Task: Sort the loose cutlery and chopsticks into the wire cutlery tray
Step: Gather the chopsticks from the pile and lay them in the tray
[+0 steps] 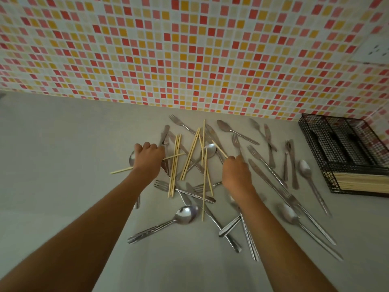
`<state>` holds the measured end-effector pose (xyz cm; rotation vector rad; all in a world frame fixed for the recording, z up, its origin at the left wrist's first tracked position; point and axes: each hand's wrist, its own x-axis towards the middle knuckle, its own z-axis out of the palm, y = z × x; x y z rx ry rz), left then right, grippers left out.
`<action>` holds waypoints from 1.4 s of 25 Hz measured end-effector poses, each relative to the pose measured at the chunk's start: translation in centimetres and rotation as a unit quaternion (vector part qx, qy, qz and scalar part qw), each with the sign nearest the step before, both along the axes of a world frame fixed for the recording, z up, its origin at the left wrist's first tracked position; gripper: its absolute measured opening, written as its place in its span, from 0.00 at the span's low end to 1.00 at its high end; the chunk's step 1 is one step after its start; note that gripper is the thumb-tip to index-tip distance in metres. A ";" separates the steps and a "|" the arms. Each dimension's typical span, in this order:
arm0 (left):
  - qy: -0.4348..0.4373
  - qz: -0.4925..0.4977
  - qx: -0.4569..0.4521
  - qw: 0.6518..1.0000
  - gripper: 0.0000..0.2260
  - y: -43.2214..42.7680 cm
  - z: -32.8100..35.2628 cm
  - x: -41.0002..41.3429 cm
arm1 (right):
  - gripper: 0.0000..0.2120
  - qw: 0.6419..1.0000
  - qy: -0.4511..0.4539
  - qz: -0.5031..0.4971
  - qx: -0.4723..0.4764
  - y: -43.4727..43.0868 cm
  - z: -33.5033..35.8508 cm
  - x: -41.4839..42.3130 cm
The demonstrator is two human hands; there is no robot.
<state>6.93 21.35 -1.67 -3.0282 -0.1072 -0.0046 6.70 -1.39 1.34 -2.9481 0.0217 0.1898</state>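
Observation:
A pile of steel spoons, forks and knives mixed with pale wooden chopsticks (pixel 190 153) lies across the grey counter (pixel 63 144). My left hand (pixel 149 159) rests on the pile's left side, fingers closed over a chopstick (pixel 121 170) that sticks out to the left. My right hand (pixel 236 173) pinches one chopstick (pixel 220 149) whose end points up and left. The black wire cutlery tray (pixel 345 152) stands at the right; its near compartment holds a bundle of chopsticks (pixel 362 182). A large spoon (pixel 185 213) lies at the front of the pile.
A wall of red, orange and cream mosaic tiles (pixel 189 49) rises behind the counter. A white wall socket (pixel 372 49) sits at the upper right. More spoons, forks and knives (pixel 305 171) lie scattered between the pile and the tray.

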 end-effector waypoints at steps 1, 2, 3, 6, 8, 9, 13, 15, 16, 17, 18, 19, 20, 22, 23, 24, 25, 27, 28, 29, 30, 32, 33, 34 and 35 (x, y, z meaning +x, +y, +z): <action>0.000 -0.005 0.007 1.000 0.08 -0.1 0.1 0.2 | 0.15 1.000 0.004 -0.016 0.003 -0.3 0.1 0.0; 0.002 -0.006 0.009 1.000 0.08 -0.2 0.1 0.3 | 0.15 0.999 0.003 -0.035 0.010 -0.4 0.3 0.0; 0.001 -0.004 0.002 1.000 0.09 -0.2 0.1 0.4 | 0.15 0.998 -0.001 -0.051 0.020 -0.5 0.5 0.1; -0.026 0.001 -0.017 1.000 0.12 -0.6 -0.3 0.6 | 0.12 0.994 -0.016 -0.068 0.083 0.7 0.4 0.9; -0.034 0.000 -0.012 0.999 0.12 -0.8 -0.4 0.9 | 0.12 0.990 0.000 -0.060 0.128 2.1 -0.4 1.6; -0.033 -0.004 -0.008 0.999 0.12 -0.8 -0.5 1.0 | 0.12 0.987 0.014 -0.059 0.150 2.8 -1.1 1.9; -0.020 -0.026 0.040 0.999 0.12 -1.4 -0.7 1.5 | 0.09 0.978 0.060 -0.078 0.182 4.0 -2.9 2.5; -0.008 -0.031 0.065 0.997 0.12 -1.7 -0.9 1.6 | 0.09 0.975 0.068 -0.084 0.193 4.0 -3.0 2.6; -0.004 -0.040 0.074 0.996 0.11 -1.8 -0.9 1.7 | 0.10 0.975 0.065 -0.081 0.198 3.9 -2.8 2.7; -0.005 -0.048 0.085 0.995 0.11 -2.0 -0.9 1.7 | 0.13 0.975 0.057 -0.078 0.201 3.8 -2.4 2.7; -0.003 -0.051 0.090 0.995 0.11 -2.1 -0.8 1.9 | 0.14 0.977 0.041 -0.075 0.197 3.6 -1.9 2.8; 0.000 -0.046 0.090 0.995 0.11 -2.2 -0.5 2.0 | 0.16 0.978 0.023 -0.073 0.193 3.4 -1.5 2.9; -0.003 -0.038 0.087 0.996 0.12 -2.4 -0.1 2.2 | 0.16 0.979 0.005 -0.073 0.192 3.2 -1.1 3.1; -0.007 -0.027 0.072 0.997 0.12 -2.7 0.6 2.7 | 0.16 0.973 -0.015 -0.080 0.215 3.1 -0.6 3.8; -0.010 -0.033 0.066 0.997 0.12 -2.9 0.9 3.0 | 0.15 0.968 -0.021 -0.084 0.237 3.2 -0.5 4.1; -0.016 -0.039 0.046 0.998 0.13 -3.1 1.1 3.3 | 0.14 0.962 -0.026 -0.086 0.259 3.3 -0.4 4.4; -0.022 -0.036 0.010 0.999 0.14 -3.3 1.3 3.7 | 0.13 0.958 -0.028 -0.086 0.272 3.5 -0.3 4.6; -0.022 0.033 -0.143 0.989 0.16 -3.8 2.0 4.3 | 0.15 0.962 -0.023 -0.075 0.261 4.0 0.0 4.9; -0.025 0.071 -0.209 0.975 0.17 -4.0 2.0 4.6 | 0.15 0.967 -0.018 -0.069 0.243 4.3 -0.1 5.0; -0.028 0.102 -0.257 0.961 0.18 -4.1 1.9 4.7 | 0.16 0.973 -0.007 -0.063 0.223 4.6 -0.4 5.0; -0.020 0.119 -0.272 0.955 0.20 -4.2 1.7 4.6 | 0.16 0.977 0.005 -0.057 0.206 4.9 -1.0 5.0; 0.012 0.136 -0.270 0.953 0.22 -4.3 1.1 4.4 | 0.13 0.982 0.028 -0.052 0.177 5.2 -2.0 4.8; 0.026 0.146 -0.273 0.950 0.23 -4.4 1.1 4.3 | 0.12 0.983 0.034 -0.056 0.171 5.2 -2.3 4.6; 0.039 0.153 -0.255 0.954 0.25 -4.6 0.9 4.2 | 0.12 0.982 0.031 -0.065 0.172 5.2 -2.5 4.6; 0.057 0.158 -0.225 0.960 0.27 -4.9 0.8 4.2 | 0.13 0.980 0.027 -0.080 0.182 5.2 -2.4 4.6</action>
